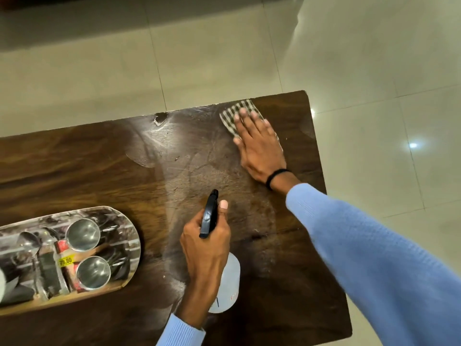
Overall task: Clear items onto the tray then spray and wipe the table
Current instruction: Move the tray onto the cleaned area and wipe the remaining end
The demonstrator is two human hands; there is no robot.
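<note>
The right hand (259, 146) lies flat with straight fingers and presses a checked cloth (233, 113) on the dark wooden table (74, 166), near the far edge, at about 1 o'clock from the middle of the table. A black band (274, 177) is around this wrist. The left hand (205, 248), at 6 o'clock from the middle, has its fingers curled around the neck of a spray bottle (232, 280). The black trigger head points toward 12 o'clock, and the white body shows below the wrist. Whether the bottle stands on the wood, I cannot tell. The two hands are well apart, and pale smears cover the wood between them. At 8 o'clock an oval tray (134, 236) holds two steel cups (83, 234), spoons (28, 239) and small packets (61, 245). Both arms wear light blue sleeves (374, 258). Beyond the table is a pale tiled floor (199, 58).
</note>
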